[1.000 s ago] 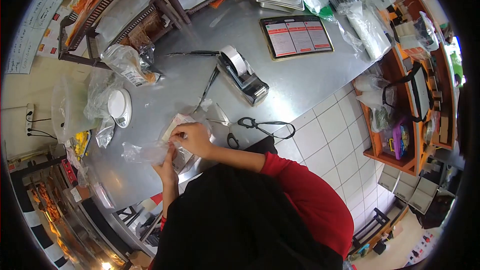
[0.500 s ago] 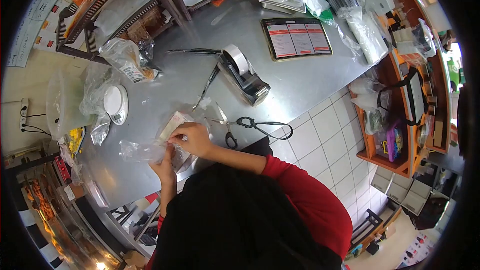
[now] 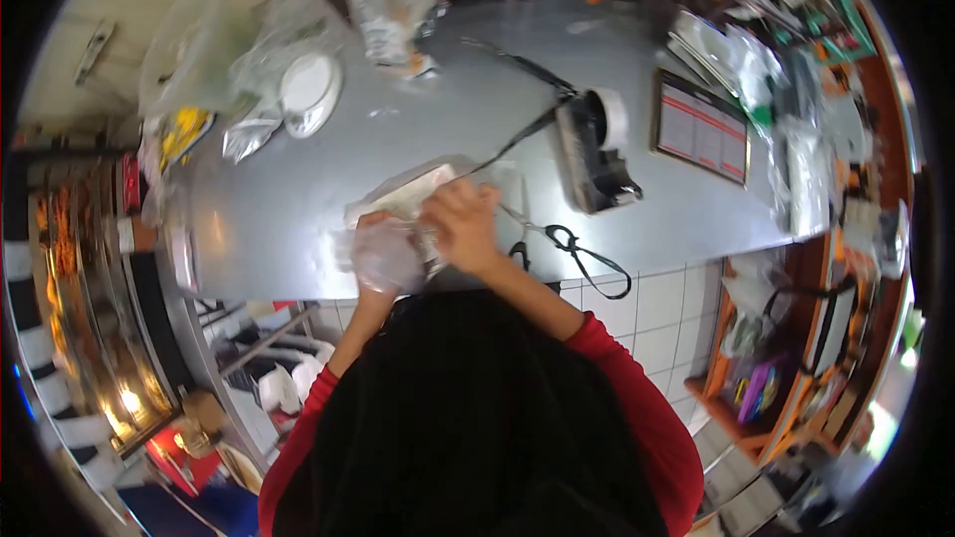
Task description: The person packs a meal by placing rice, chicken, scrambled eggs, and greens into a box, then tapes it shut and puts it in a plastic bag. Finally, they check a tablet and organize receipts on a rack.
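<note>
Left hand (image 3: 375, 222): curled round the clear bag (image 3: 389, 259)
Right hand (image 3: 462, 223): half-curled beside it; blur hides any pinch
Pale packet (image 3: 422, 188): on the tabletop (image 3: 264, 214), just beyond the hands
Handling: thin plastic calls for light, even tension

tablet (image 3: 701, 127), screen lit | white scale (image 3: 308, 89) beside clear plastic bag (image 3: 261, 72) | orange shelf (image 3: 722, 422) holding purple item (image 3: 758, 386)

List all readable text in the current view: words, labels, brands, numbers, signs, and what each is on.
No text is legible.
Tablet: lines on red and white panels, too small and blurred.
Printed plastic bag: dark print, too blurred.
White scale: no digits readable.
Pale packet: no print discernible.
</note>
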The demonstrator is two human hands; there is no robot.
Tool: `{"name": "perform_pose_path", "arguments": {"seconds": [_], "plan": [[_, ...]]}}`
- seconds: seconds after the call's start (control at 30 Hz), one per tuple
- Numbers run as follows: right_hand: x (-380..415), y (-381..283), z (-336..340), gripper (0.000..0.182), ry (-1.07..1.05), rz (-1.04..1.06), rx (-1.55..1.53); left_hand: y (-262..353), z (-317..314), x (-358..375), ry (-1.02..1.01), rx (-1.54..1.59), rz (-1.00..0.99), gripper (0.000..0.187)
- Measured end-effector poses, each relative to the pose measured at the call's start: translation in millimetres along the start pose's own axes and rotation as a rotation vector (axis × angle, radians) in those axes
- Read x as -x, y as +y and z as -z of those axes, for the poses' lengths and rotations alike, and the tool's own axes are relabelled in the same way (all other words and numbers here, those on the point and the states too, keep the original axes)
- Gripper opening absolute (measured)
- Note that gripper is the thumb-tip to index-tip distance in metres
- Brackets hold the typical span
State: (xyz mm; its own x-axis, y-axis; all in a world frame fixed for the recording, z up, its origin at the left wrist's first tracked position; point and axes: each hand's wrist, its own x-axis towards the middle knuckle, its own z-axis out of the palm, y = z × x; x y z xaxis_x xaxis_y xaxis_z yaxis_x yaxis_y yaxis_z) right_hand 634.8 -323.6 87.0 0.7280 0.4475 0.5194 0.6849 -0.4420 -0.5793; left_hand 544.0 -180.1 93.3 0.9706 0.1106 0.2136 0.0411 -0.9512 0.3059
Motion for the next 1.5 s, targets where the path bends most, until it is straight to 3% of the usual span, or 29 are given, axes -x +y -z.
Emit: {"name": "perform_pose_path", "arguments": {"seconds": [0.03,0.1,0.13,0.17,0.2,0.23,0.3,0.37,0.43,0.5,0.6,0.67,0.7,0.73,0.8,0.9,1.0,1.07,1.13,1.33,1.43,1.5], "plan": [[-5.4,6.3,3.2,0.009,0.035,-0.068,-0.005,-0.6,-13.1,7.6,0.149,0.234,0.164,0.022],[-14.4,25.2,7.4,0.009,0.064,-0.253,-0.04,11.2,-5.9,6.7,0.229,0.13,0.212,0.027],[-15.6,37.6,8.4,0.009,0.059,-0.372,-0.07,11.7,-7.2,6.6,0.236,0.228,0.228,0.023],[-21.3,49.5,18.0,0.01,-0.022,-0.522,-0.358,10.1,-7.2,10.7,0.243,0.326,0.246,0.021],[-28.5,53.7,30.4,0.011,-0.105,-0.68,-0.644,2.7,-7.4,21.9,0.23,0.511,0.332,0.032],[-38.3,45.2,44.4,0.017,-0.158,-0.33,-0.402,-9.5,-9.7,34.5,0.222,0.699,0.412,0.042],[-56.0,-2.2,54.2,0.021,-0.199,-0.135,-0.354,-29.4,-3.8,44.6,0.216,1.175,0.613,0.105],[-57.0,-23.4,38.2,0.025,-0.299,0.083,-0.253,-11.0,33.1,22.2,0.477,1.38,0.665,0.097],[-40.7,-20.5,5.5,0.029,-0.439,0.325,-0.085,-27.5,30.2,36.7,0.597,1.607,0.73,0.087],[-27.2,-5.6,-18.1,0.03,-0.531,0.125,-0.161,-39.3,14.0,59.9,0.499,1.73,0.863,0.085],[-29.8,-7.4,-22.8,0.028,-0.538,-0.091,-0.32,-24.0,1.8,59.8,0.172,1.268,1.042,0.066],[-27.7,-14.3,-20.3,0.027,-0.509,-0.21,-0.396,-8.0,2.9,51.3,0.135,0.996,0.82,0.062],[-22.8,-16.1,-19.1,0.028,-0.502,-0.266,-0.41,2.3,22.3,33.8,0.221,1.272,0.881,0.068],[-18.8,-16.7,-18.7,0.029,-0.495,-0.32,-0.423,0.1,15.6,36.3,0.261,1.314,0.867,0.065],[-10.5,-14.3,-20.8,0.029,-0.408,-0.233,-0.453,-5.4,2.1,38.3,0.337,1.394,0.831,0.061],[-12.2,-17.9,-20.1,0.028,-0.424,-0.267,-0.475,-2.9,-2.6,40.4,0.471,1.4,0.789,0.05],[-15.3,-27.8,-22.1,0.029,-0.517,-0.441,-0.665,-1.5,-9.5,41.6,0.504,1.313,0.927,0.04],[-22.4,-37.5,-17.1,0.032,-0.61,-0.213,-0.487,-1.0,-9.0,38.2,0.534,1.336,1.03,0.034],[-31.0,-50.2,-2.8,0.034,-0.69,0.368,0.069,-0.8,-9.4,35.0,0.558,1.316,1.059,0.031],[-2.6,-42.1,-20.1,0.047,-0.51,0.261,0.135,-16.8,-14.9,44.9,0.453,1.159,0.983,0.028],[8.4,-36.3,-23.0,0.049,-0.561,0.296,0.21,-15.8,-25.4,49.5,0.467,1.2,0.875,0.038],[8.4,-34.7,-28.3,0.049,-0.573,0.259,0.139,-29.1,-67.5,74.0,0.549,1.746,0.616,0.052]]}}
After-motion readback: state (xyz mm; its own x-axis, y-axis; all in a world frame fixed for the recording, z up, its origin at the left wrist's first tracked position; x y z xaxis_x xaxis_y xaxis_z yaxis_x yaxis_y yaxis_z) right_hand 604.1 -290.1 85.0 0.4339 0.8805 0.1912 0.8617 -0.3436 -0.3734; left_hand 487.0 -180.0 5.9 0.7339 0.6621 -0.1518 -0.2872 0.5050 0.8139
